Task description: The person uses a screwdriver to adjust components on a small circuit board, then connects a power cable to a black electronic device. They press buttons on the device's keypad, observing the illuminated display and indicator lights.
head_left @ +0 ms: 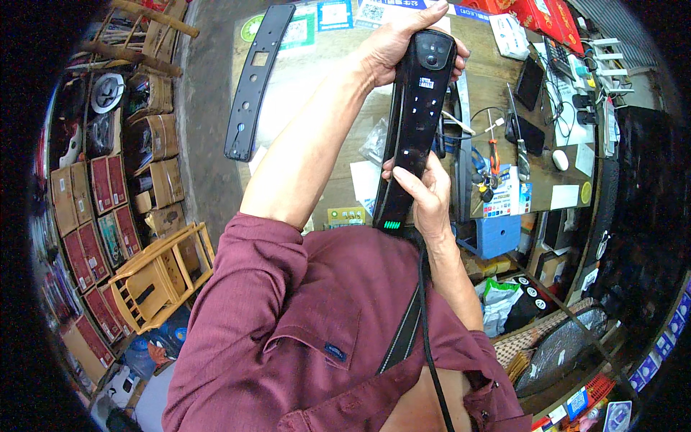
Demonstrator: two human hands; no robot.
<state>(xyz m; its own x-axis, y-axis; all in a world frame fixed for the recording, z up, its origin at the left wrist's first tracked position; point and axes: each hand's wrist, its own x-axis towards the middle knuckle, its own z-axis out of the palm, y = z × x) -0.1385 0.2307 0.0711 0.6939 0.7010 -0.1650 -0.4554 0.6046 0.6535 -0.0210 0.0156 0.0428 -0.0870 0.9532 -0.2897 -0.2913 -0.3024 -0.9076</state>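
Both my hands hold a long black smart door lock panel [416, 108], tilted above the table. Near its top is a round camera lens, lit keypad marks run down its face, and green lights glow at the lower end. My left hand [389, 52] wraps round the upper end, with fingertips showing at the far edge. Lower down, my right hand [430, 193] grips the panel, its thumb resting on the front. A long dark mounting plate [253, 90] with several cut-outs lies left of my left forearm.
On the table [345, 133], to the right, lie orange-handled screwdrivers [494, 155], dark phones [530, 83], a white mouse [560, 160] and cables. A blue plastic stool [497, 237] stands under the right edge. Stacked boxes [108, 183] and a wooden chair [162, 277] are at left.
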